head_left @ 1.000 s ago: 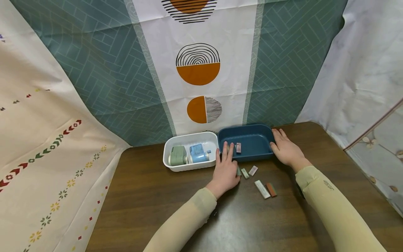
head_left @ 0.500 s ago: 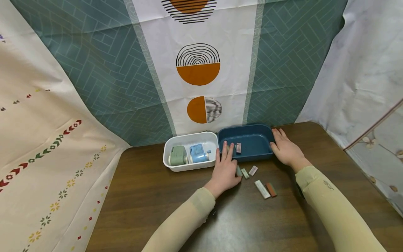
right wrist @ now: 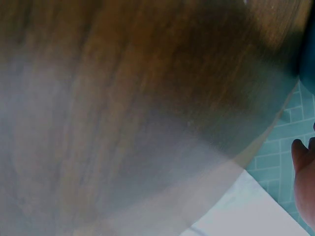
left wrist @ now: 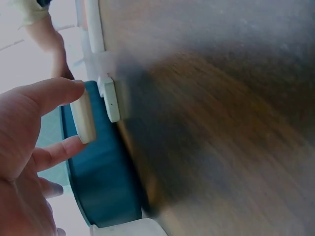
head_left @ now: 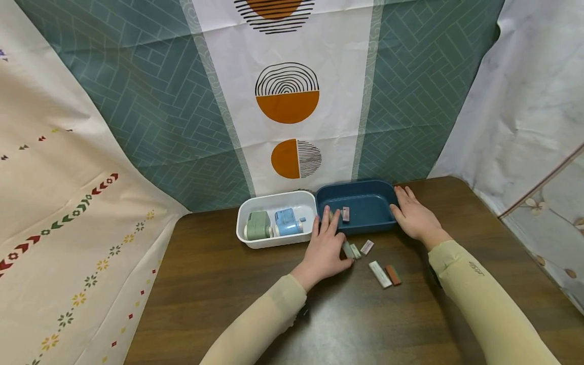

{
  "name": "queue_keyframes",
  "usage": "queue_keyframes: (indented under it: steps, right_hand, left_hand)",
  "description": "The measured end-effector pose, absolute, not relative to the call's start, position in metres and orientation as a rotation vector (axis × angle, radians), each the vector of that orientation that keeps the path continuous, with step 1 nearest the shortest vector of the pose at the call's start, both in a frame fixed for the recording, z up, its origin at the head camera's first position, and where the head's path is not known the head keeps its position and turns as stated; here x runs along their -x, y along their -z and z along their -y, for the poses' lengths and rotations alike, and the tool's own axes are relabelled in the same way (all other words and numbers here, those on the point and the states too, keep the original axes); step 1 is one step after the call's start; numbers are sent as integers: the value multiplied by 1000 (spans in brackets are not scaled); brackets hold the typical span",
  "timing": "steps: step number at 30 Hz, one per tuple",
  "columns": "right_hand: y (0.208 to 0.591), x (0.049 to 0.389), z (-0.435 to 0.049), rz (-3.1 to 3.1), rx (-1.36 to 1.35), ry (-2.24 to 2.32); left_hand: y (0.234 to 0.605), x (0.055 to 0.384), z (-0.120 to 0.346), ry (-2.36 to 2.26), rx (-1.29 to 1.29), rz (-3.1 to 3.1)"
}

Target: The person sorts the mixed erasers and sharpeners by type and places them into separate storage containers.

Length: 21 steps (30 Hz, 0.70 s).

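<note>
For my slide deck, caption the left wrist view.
The left hand pinches a small pale block by its ends, near a dark blue tray and a wood-grained tabletop.

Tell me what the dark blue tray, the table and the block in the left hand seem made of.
Dark blue tray: probably plastic, with smooth walls and a soft sheen.
Table: wood or wood-look laminate, from its brown grain and glossy glare.
Block in the left hand: possibly rubber; its faces look matte, leaving it open.

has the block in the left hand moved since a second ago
Yes: the held block has shifted slightly right, closer to the unmoved green-and-white block.
</note>
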State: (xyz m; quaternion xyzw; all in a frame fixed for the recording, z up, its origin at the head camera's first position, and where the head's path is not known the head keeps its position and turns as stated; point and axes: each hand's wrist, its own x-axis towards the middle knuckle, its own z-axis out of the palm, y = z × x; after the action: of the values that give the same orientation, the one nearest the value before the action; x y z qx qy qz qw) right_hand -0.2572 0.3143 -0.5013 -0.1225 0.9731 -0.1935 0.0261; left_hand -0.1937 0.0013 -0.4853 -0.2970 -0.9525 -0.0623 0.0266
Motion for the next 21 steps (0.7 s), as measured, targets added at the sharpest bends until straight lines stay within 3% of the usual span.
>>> queue_keyframes:
  steps: [21]
  right_hand:
    - [501, 257, -316, -2996, 387, 611]
  left_hand:
    - [465, 198, 18, 482, 861, 2887]
